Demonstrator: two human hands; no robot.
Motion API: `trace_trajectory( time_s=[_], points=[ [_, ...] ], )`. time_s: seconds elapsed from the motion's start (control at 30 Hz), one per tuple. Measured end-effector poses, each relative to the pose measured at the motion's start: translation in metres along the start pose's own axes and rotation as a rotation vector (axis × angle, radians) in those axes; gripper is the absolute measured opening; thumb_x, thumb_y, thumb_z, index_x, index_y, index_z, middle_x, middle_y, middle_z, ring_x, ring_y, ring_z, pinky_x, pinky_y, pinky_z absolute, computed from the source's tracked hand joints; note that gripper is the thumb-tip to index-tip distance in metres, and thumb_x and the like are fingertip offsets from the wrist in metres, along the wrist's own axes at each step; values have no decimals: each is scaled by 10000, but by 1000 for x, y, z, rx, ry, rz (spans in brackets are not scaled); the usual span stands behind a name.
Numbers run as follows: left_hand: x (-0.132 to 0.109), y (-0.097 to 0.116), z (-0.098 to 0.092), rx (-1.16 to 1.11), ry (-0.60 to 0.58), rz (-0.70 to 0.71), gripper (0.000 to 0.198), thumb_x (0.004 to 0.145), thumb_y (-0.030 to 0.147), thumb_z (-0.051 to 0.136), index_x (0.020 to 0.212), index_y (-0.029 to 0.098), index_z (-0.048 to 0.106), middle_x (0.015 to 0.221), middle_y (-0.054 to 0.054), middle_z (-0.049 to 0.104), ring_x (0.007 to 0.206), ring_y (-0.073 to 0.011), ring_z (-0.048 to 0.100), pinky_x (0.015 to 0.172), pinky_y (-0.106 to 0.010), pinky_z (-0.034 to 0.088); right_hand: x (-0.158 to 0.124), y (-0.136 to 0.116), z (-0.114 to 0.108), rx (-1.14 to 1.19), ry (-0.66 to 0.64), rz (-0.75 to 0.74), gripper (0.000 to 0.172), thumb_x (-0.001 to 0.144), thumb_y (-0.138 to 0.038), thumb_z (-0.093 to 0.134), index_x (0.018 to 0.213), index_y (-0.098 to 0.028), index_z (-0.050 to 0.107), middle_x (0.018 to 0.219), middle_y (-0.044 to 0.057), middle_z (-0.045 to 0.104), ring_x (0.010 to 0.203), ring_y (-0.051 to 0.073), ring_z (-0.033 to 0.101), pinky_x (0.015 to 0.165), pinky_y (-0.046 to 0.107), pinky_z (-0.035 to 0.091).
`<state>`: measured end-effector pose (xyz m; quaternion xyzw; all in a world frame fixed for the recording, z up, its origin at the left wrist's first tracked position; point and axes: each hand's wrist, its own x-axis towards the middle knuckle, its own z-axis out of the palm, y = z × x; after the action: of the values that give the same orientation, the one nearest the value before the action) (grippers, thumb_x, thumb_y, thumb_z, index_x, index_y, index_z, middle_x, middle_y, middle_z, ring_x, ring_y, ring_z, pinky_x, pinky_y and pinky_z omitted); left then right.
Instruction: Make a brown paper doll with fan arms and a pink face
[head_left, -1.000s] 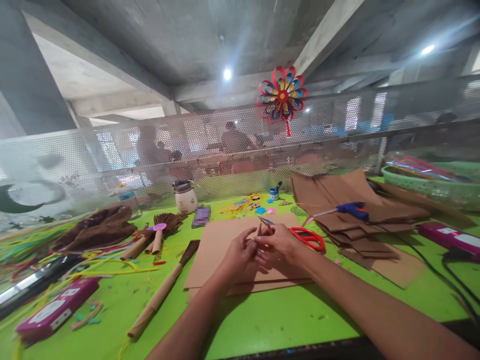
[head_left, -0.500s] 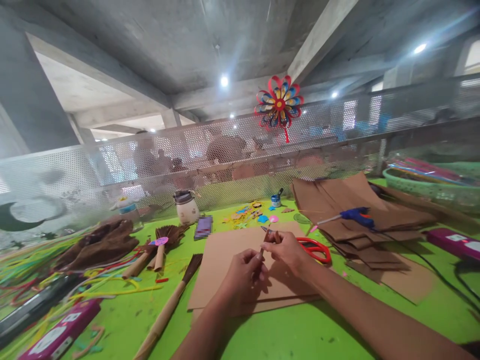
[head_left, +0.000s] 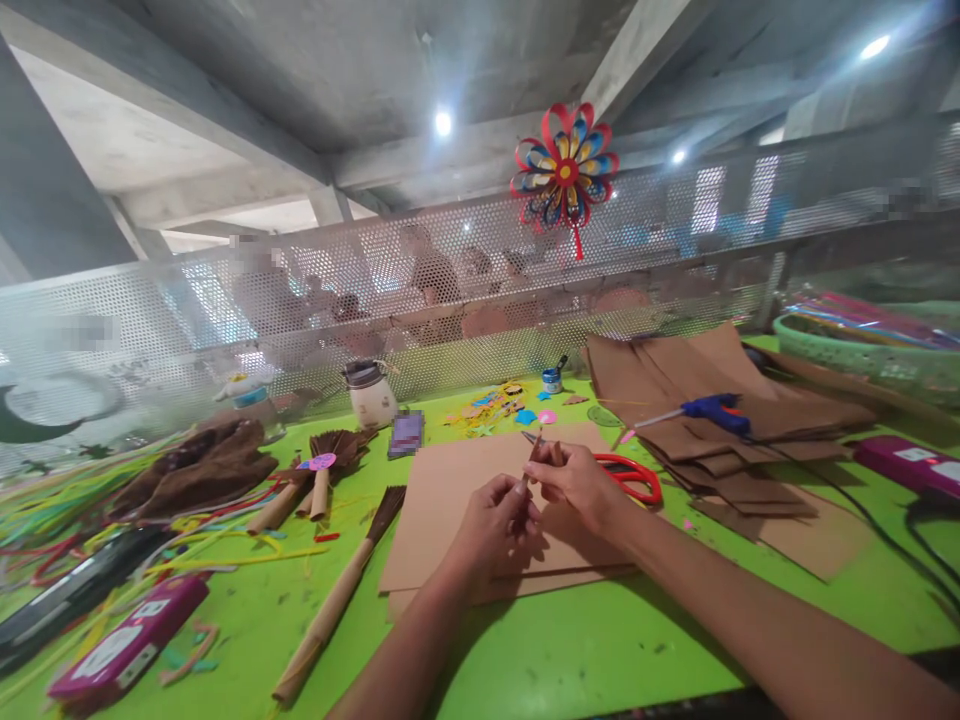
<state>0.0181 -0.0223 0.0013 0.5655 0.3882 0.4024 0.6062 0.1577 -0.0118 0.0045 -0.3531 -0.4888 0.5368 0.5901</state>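
Note:
Both my hands meet over a brown cardboard sheet [head_left: 450, 500] on the green table [head_left: 570, 650]. My left hand [head_left: 491, 525] is closed, its fingertips pinching the lower end of a thin brown strip [head_left: 534, 452]. My right hand [head_left: 577, 485] is closed on the same strip higher up, with its tip sticking out above the fingers. Red-handled scissors [head_left: 634, 478] lie just right of my right hand on the cardboard.
A stack of brown paper [head_left: 712, 430] with a blue glue gun [head_left: 712, 410] lies to the right, and a green basket [head_left: 862, 355] beyond it. Rolled paper brooms [head_left: 337, 590] and coloured strips lie left. A perforated metal screen [head_left: 300, 320] runs along the back; people sit behind it.
My hands have stayed together on the strip, shifting slightly. The camera tilted, so the whole scene moved a little in the view.

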Motion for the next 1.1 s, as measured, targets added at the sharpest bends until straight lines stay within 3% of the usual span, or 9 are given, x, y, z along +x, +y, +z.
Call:
trace_trajectory(
  time_s=[0.4,0.93,1.1],
  points=[
    [1,1,-4,54,38,32,301,686,419,635,689,132,545,575,-2,568,479,-81,474,475,-202,341,0,0,0,-17,-75,53,298,610,-343,720,619,-154,490,496,-73,452,383,33,319,409,208,257],
    [2,-2,-5,188,115,23,221,723,345,563,653,136,559,482,9,537,395,-82,469,409,-193,323,5,18,-4,-316,-60,56,221,687,-360,623,618,-160,558,515,-30,518,389,74,369,397,228,278],
    [3,-6,-4,188,156,10,144,717,271,531,661,140,556,453,19,521,368,-83,472,374,-182,312,3,22,-3,-549,7,-132,206,691,-289,615,548,-165,535,513,-18,512,509,116,433,492,243,337]
  ],
)
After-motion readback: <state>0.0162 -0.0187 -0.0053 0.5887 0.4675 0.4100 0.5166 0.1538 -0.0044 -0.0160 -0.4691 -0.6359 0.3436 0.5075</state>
